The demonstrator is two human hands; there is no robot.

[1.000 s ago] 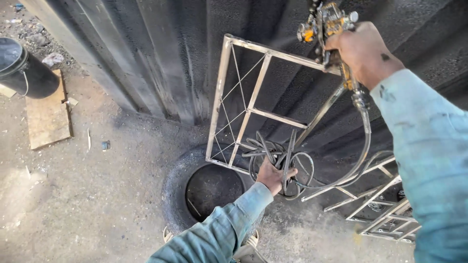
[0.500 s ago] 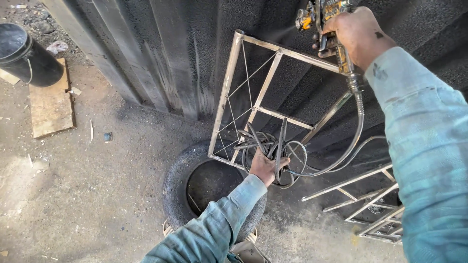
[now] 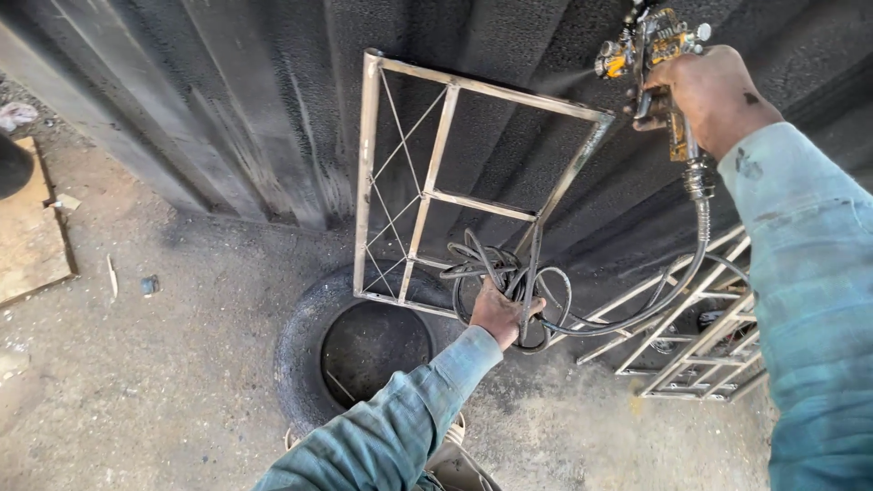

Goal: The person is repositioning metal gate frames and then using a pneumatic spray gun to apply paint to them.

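Fingers of the right hand [image 3: 714, 95] wrap tight around a yellow spray gun [image 3: 657, 56], its nozzle aimed left at the top right corner of a bare metal frame [image 3: 436, 182]. The left hand [image 3: 500, 312] clenches a coil of dark hose [image 3: 509, 273] against the frame's lower right corner. The frame stands tilted on an old tyre [image 3: 305, 341], leaning toward a black corrugated wall [image 3: 227, 109]. More metal frames [image 3: 700, 336] lie at right; a wooden board [image 3: 27, 236] sits far left.

The right hand [image 3: 714, 100] aims a spray gun [image 3: 650, 55] at the metal frame [image 3: 436, 191] while the left hand [image 3: 500, 311] grips coiled hose [image 3: 518, 282] above a tyre [image 3: 314, 350].
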